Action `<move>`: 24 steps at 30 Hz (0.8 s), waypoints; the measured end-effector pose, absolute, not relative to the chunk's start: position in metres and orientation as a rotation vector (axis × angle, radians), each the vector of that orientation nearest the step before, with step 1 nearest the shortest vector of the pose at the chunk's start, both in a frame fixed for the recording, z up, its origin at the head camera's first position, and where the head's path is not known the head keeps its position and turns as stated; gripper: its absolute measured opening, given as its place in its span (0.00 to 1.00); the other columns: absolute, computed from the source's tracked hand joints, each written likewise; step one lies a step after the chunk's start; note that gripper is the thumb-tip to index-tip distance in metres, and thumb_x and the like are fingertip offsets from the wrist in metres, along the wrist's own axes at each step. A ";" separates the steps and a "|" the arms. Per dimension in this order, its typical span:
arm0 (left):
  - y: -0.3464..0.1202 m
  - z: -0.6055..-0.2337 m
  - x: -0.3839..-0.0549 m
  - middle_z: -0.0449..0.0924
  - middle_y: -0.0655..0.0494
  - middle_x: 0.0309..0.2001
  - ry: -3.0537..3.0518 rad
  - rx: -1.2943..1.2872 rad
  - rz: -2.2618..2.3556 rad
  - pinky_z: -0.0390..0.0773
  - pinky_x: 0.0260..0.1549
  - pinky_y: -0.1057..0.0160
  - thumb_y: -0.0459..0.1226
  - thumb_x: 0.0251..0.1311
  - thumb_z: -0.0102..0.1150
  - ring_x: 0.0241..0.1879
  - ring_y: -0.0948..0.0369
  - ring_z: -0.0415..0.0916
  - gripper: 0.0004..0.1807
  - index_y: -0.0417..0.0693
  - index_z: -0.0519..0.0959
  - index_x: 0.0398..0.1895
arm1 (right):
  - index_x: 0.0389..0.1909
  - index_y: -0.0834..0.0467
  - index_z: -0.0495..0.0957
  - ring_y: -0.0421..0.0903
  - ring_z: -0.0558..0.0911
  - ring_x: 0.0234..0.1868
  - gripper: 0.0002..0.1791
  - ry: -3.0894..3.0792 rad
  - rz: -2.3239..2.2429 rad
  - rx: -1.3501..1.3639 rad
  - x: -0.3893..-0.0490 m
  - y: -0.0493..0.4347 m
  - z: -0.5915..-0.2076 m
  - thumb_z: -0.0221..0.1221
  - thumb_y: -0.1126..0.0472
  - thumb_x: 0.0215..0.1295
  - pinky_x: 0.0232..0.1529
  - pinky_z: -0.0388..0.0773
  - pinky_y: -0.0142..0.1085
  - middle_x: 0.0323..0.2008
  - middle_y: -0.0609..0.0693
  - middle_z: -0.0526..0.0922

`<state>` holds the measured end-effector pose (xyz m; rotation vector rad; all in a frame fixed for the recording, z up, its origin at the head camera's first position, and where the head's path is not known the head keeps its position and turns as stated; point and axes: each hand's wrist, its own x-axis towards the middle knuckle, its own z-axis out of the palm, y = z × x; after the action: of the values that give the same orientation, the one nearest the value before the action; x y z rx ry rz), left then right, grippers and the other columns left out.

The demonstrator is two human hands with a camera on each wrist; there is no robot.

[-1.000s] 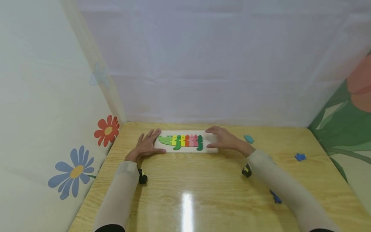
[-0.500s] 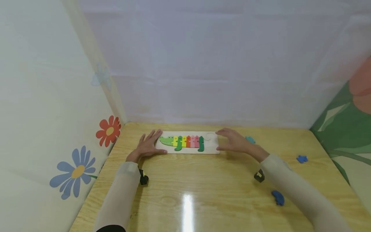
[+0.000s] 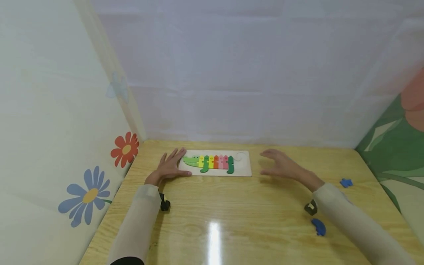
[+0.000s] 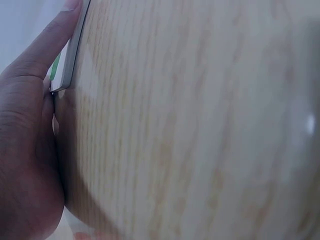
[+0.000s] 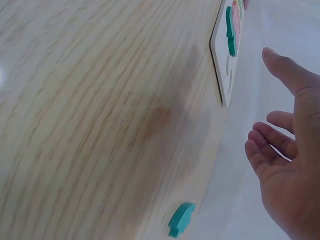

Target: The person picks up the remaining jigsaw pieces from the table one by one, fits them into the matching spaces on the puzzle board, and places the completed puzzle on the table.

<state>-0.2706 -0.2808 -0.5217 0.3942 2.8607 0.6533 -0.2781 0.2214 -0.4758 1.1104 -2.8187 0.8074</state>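
A white puzzle board (image 3: 246, 167) lies at the back of the table, with a crocodile (image 3: 216, 162) of coloured pieces from its green head to a dark green leg. Right of that leg, the board shows a bare curved outline. My left hand (image 3: 168, 168) rests against the board's left end, fingers spread. Its thumb (image 4: 47, 45) lies along the near edge in the left wrist view. My right hand (image 3: 283, 165) hovers right of the board, apart from it, fingers parted and holding nothing. In the right wrist view a teal puzzle piece (image 5: 180, 220) lies on the table.
Two blue puzzle pieces lie on the right: a small piece (image 3: 346, 182) farther back and a curved piece (image 3: 319, 227) nearer, beside the right forearm. A white cloth wall (image 3: 205, 92) stands behind the table (image 3: 185, 228). Printed side panels flank it.
My right hand has moved right, off the board's right end, uncovering the curved outline. It now hides the teal piece in the head view. My left hand stays at the board's left end.
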 end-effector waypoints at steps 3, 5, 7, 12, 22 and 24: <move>-0.280 -0.523 -0.271 0.41 0.46 0.87 2.863 0.396 0.653 0.28 0.78 0.33 0.64 0.57 0.73 0.86 0.43 0.34 0.66 0.47 0.46 0.88 | 0.68 0.72 0.75 0.69 0.77 0.67 0.43 -2.836 0.808 1.066 -0.275 0.230 -0.478 0.77 0.49 0.60 0.69 0.71 0.63 0.65 0.71 0.79; -0.280 -0.523 -0.271 0.41 0.46 0.87 2.864 0.394 0.648 0.28 0.78 0.33 0.64 0.57 0.73 0.86 0.43 0.34 0.66 0.47 0.46 0.88 | 0.67 0.72 0.76 0.70 0.77 0.67 0.43 -2.834 0.811 1.045 -0.273 0.236 -0.478 0.77 0.50 0.59 0.68 0.72 0.64 0.65 0.71 0.79; -0.280 -0.523 -0.271 0.41 0.46 0.87 2.864 0.393 0.649 0.28 0.78 0.33 0.64 0.57 0.73 0.86 0.43 0.34 0.66 0.47 0.46 0.88 | 0.67 0.73 0.76 0.70 0.77 0.66 0.42 -2.825 0.805 1.025 -0.270 0.242 -0.479 0.78 0.51 0.59 0.68 0.72 0.64 0.64 0.71 0.79; -0.281 -0.523 -0.270 0.41 0.46 0.87 2.859 0.395 0.672 0.27 0.78 0.34 0.64 0.56 0.73 0.86 0.43 0.33 0.66 0.46 0.46 0.88 | 0.65 0.74 0.77 0.71 0.78 0.63 0.41 -2.797 0.780 1.002 -0.262 0.254 -0.477 0.78 0.53 0.57 0.65 0.74 0.65 0.61 0.72 0.81; -0.282 -0.524 -0.270 0.42 0.46 0.87 2.858 0.405 0.689 0.28 0.78 0.33 0.64 0.56 0.73 0.86 0.43 0.34 0.66 0.47 0.47 0.88 | 0.67 0.72 0.75 0.71 0.76 0.66 0.41 -2.858 0.807 0.897 -0.249 0.282 -0.474 0.77 0.51 0.61 0.65 0.73 0.67 0.65 0.71 0.78; -0.282 -0.524 -0.270 0.42 0.46 0.87 2.858 0.402 0.693 0.28 0.78 0.33 0.63 0.56 0.74 0.86 0.43 0.34 0.66 0.47 0.47 0.88 | 0.67 0.71 0.76 0.71 0.77 0.66 0.40 -2.841 0.806 0.891 -0.247 0.287 -0.475 0.77 0.51 0.61 0.63 0.73 0.68 0.64 0.71 0.79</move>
<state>-0.2703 -0.2817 -0.5235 0.4016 2.8578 0.6932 -0.2469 0.2866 -0.4751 0.8909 -2.8409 0.8057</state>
